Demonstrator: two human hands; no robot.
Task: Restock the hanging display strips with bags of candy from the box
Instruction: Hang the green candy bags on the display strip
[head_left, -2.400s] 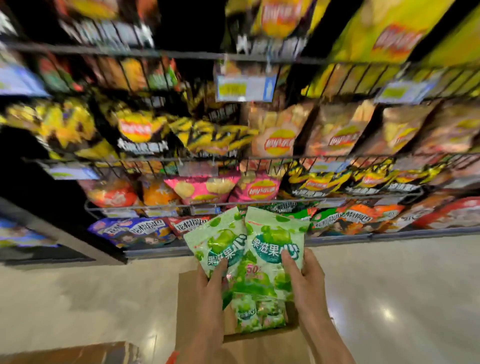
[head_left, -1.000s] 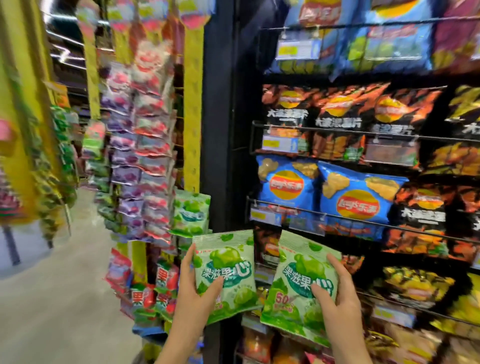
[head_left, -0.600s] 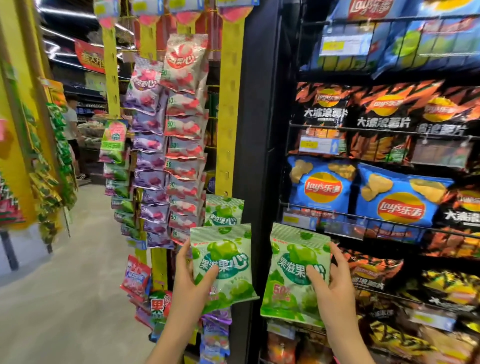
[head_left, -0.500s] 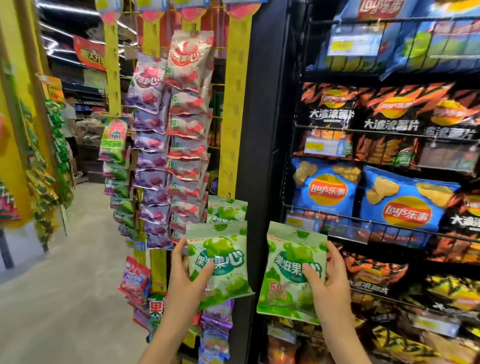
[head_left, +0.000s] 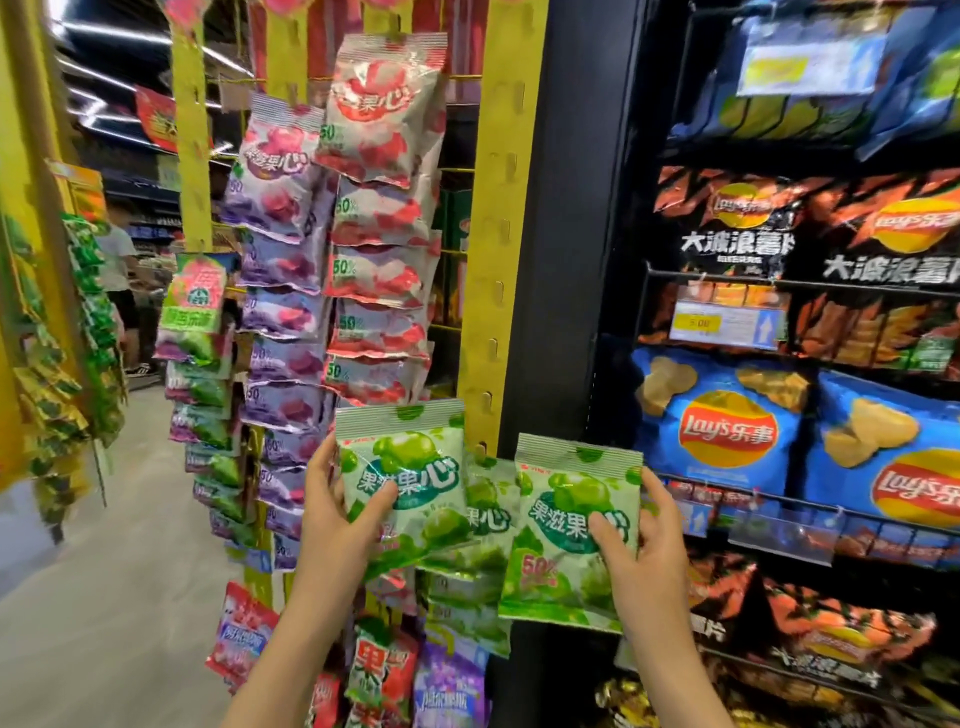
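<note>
Shop aisle with a pale grey polished floor (head_left: 104, 597), and a black wire shelf rack (head_left: 727, 283) on the right stuffed with crisps: blue Lay's bags (head_left: 722, 421) and black-and-orange Lay's bags (head_left: 737, 218), plus a yellow price tag (head_left: 696, 323) that I think reads 5.00, bit blurry. On the left, a yellow perforated hanging strip (head_left: 496, 260) runs beside red-and-white candy bags (head_left: 384, 104) and purple candy bags (head_left: 278, 156), several marked 50%. The left hand (head_left: 337, 525) grips a green-and-white grape candy bag (head_left: 402, 467), thumb across the front, right by the strip. The right hand (head_left: 644, 540) pinches a second green candy bag (head_left: 569, 525), also marked 50%, in front of the rack.
</note>
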